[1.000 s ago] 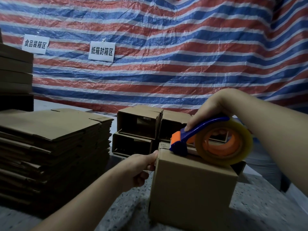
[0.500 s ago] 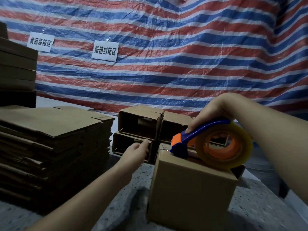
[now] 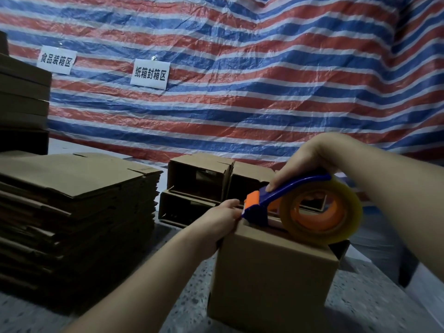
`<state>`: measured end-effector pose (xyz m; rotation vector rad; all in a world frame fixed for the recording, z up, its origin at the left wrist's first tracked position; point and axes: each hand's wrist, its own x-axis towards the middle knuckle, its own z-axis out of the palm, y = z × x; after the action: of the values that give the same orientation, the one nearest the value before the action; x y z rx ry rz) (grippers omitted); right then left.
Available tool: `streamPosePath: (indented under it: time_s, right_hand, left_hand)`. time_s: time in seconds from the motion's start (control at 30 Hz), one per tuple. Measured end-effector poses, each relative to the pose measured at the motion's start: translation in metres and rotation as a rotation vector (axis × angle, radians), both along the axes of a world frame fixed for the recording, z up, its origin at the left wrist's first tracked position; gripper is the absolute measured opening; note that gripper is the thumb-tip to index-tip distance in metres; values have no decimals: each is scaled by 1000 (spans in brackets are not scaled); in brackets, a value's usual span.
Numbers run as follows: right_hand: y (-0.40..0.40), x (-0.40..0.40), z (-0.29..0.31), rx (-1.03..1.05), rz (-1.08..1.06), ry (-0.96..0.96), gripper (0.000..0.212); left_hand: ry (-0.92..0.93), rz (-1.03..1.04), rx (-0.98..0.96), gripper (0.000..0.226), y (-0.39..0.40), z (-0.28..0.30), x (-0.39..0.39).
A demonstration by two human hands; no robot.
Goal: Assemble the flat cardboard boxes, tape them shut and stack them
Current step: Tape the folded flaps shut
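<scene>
Speckled floor bears your cardboard box, near centre. Your right hand grips the tape dispenser atop it; your left hand pinches the box's left edge beside the cutter, where a slip could nick fingers.

Counted: one assembled box near right; one tape dispenser; three open boxes far centre; one flat-carton stack left; two wall signs; two hands.

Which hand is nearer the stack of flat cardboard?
Left. The left hand grips the box's corner beside the stack of flat cardboard; the right hand is farther right.
</scene>
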<state>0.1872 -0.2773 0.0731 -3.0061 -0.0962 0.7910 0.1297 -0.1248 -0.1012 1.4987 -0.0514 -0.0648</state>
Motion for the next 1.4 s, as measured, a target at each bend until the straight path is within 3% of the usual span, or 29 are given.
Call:
streamPosePath:
  time_s: [0.17,0.33,0.5,0.67,0.73,0.83,0.9,0.97,1.1,1.2,1.4]
  right_hand:
    - [-26,6,11,16,-26,4,99]
    - [-54,6,20,-4,-98,11,93]
    - [-57,5,4,-71,-69,56,106]
    - [-44,0,-1,-145,-68,0,80]
    - [-44,-1,-1,-147,-80,-32,70]
    - [-45,-1,-3,-121,-78,-65,59]
    - [-46,-2,-3,-104,-73,-59,56]
    - [-46,-1,-4,-94,-77,-57,58]
    - [-51,-1,0,-75,-74,-57,71]
    - [-69,-3,8,18,-95,-9,86]
    - [-119,-3,13,-31,-170,49,110]
  left_hand:
    - [-13,20,87,49,-2,-4,3]
    - [-40,40,166,51,-1,-8,11]
    - [-32,43,172,49,-1,-8,11]
    - [-71,62,212,47,-4,-2,3]
    - [-191,174,339,48,-5,3,-2]
    - [-525,365,847,49,-10,12,-19]
    - [-690,284,1136,55,-20,13,-31]
    - [-655,155,1317,64,-27,6,-38]
    - [-615,142,1489,78,-28,-7,-38]
    - [-677,169,1517,79,-25,-11,-34]
    - [-705,158,1533,90,-25,-11,-32]
